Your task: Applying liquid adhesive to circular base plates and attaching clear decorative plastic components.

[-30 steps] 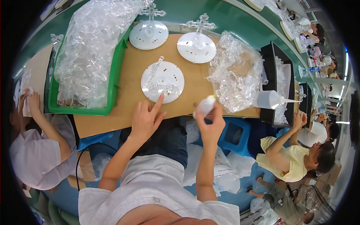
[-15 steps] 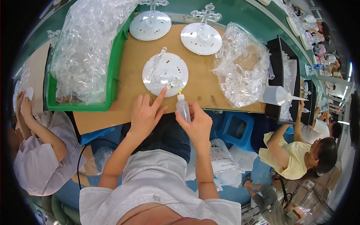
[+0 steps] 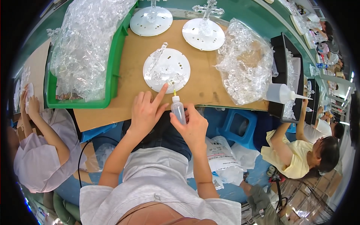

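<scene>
A round white disc [image 3: 175, 60] lies on the cardboard in front of me. A long clear plastic piece [image 3: 156, 60] lies along its left side, and small clear pieces [image 3: 179, 78] sit near its front rim. The outstretched index finger of my left hand [image 3: 145, 112] reaches over that rim by the small pieces; the thumb is apart and nothing shows in the hand. My right hand [image 3: 194, 126] grips a small clear squeeze bottle [image 3: 177, 109] with a white cap. Its thin yellow nozzle points at the disc's front edge, but whether it touches is too small to tell.
Two white discs [image 3: 148, 23] with upright clear crosses [image 3: 207, 11] stand behind. A green crate [image 3: 108, 75] with bagged clear parts is left. A clear bag of parts [image 3: 245, 63], a black bin [image 3: 277, 56] and a long-nozzled white bottle [image 3: 276, 93] are right. Co-workers sit on both sides.
The squeeze bottle in my right hand has shifted slightly left, and its nozzle now lies closer to my left index fingertip. My left hand stays nearly where it was.
</scene>
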### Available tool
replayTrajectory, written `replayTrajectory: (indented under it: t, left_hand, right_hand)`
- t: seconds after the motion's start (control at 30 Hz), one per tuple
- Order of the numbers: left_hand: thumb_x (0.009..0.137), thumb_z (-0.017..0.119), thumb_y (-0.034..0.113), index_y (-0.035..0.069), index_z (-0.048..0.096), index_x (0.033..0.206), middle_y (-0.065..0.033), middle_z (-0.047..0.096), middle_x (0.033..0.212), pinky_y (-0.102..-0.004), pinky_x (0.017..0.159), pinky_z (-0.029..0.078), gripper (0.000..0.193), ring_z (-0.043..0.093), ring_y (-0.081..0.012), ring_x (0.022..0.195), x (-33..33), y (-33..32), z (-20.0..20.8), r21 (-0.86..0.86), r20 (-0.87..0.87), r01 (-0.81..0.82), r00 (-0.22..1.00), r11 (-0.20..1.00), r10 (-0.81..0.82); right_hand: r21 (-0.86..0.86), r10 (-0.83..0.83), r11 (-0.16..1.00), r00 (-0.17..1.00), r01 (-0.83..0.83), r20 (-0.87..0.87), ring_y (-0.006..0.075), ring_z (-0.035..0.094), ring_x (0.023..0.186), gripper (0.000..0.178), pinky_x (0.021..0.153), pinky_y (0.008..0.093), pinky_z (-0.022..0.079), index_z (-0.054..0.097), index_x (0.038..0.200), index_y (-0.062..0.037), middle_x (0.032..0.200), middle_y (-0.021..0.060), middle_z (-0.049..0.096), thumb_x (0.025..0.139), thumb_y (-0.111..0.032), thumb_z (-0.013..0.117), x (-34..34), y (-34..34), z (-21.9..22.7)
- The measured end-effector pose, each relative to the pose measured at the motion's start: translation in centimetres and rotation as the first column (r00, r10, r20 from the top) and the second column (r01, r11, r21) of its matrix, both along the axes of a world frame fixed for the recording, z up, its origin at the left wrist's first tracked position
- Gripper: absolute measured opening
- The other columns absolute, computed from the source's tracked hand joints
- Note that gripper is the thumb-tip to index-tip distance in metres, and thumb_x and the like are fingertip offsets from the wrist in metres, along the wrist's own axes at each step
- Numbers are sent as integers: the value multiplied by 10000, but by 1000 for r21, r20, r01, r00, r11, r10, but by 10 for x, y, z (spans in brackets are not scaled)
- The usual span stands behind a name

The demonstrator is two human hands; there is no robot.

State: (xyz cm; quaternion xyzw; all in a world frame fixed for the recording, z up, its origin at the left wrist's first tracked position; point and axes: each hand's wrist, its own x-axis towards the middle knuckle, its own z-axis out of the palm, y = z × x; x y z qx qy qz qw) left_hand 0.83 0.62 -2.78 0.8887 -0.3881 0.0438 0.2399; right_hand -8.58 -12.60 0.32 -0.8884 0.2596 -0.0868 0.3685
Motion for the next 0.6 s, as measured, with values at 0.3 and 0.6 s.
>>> replayTrajectory:
  t: [0.3, 0.6]
  left_hand:
    - [820, 666, 254, 202, 419, 1410, -52, 378, 723, -337, 616, 364, 641, 403, -213, 687, 0, 1, -1, 3, -20, 3, 1000, 1000, -3]
    - [823, 660, 241, 207, 431, 1403, -52, 382, 720, -339, 617, 372, 624, 404, -213, 685, 2, 2, 0, -9, -34, 0, 999, 1000, 0]
  right_hand:
    - [47, 27, 998, 999, -29, 34, 180, 596, 504, 286, 491, 276, 463, 608, 883, -66, 616, 58, 611, 706, -229, 764, -3, -2, 0]
    - [144, 17, 989, 1000, -14, -21, 161, 605, 518, 295, 500, 262, 474, 606, 897, -58, 627, 65, 620, 706, -218, 764, -4, -2, -4]
